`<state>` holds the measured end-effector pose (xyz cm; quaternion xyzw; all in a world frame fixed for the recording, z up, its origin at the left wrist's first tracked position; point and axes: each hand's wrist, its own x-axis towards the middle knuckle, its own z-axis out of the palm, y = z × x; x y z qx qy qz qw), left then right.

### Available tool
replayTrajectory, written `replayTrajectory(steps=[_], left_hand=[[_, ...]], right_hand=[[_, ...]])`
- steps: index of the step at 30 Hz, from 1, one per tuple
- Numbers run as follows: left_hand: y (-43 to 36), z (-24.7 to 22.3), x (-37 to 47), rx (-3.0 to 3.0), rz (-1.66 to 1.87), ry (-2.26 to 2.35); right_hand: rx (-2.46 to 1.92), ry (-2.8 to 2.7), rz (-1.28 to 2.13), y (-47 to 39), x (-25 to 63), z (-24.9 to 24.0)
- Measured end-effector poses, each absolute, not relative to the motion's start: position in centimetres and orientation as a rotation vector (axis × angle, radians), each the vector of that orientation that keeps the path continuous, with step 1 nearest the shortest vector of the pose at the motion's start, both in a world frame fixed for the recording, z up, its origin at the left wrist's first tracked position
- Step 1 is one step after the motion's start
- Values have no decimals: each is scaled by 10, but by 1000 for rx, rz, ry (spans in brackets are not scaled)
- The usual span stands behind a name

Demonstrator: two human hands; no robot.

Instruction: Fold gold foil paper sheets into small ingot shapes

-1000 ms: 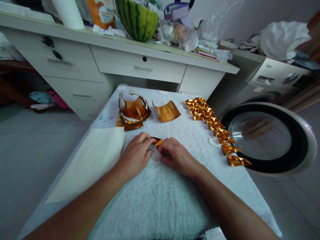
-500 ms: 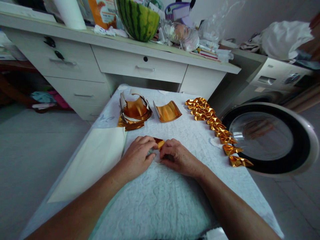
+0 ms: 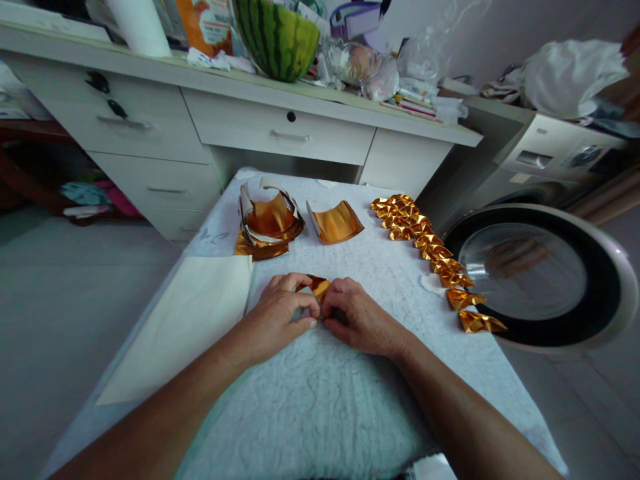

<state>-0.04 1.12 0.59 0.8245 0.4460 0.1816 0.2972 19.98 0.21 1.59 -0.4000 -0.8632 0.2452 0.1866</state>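
Note:
A small sheet of gold foil paper [image 3: 319, 287] is pinched between my two hands, low over the cloth-covered table. My left hand [image 3: 283, 310] grips its left side and near edge with thumb and index finger. My right hand [image 3: 353, 310] is closed on its right side, knuckles up, hiding that part of the sheet. Beyond my hands lie a curved stack of gold foil sheets [image 3: 337, 223] and a larger bundle of curled gold sheets [image 3: 273, 217]. Several folded gold paper pieces [image 3: 433, 252] form a slanting row on the right.
A pale flat sheet [image 3: 175, 333] lies along the table's left side. Behind the table is a white drawer cabinet [image 3: 280, 137] carrying half a watermelon [image 3: 277, 40] and clutter. An open washing machine door [image 3: 535, 273] stands close to the table's right edge.
My left thumb and index finger have moved right and slightly down, closer to my right fingertips, and close in a pinch. More of the gold sheet shows between the hands.

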Motion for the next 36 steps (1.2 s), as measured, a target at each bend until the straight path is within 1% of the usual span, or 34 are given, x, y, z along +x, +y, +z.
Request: replayTrajectory(steps=[16, 24, 36], left_hand=[[10, 0, 4, 2253, 564, 1261], [11, -2, 8, 2273, 599, 1305], [11, -5, 9, 2286, 634, 1328]], right_hand=[[-1154, -2355, 729, 2, 200, 14], [-1151, -2270, 846, 4, 201, 15], [-1222, -2308, 758, 4, 196, 15]])
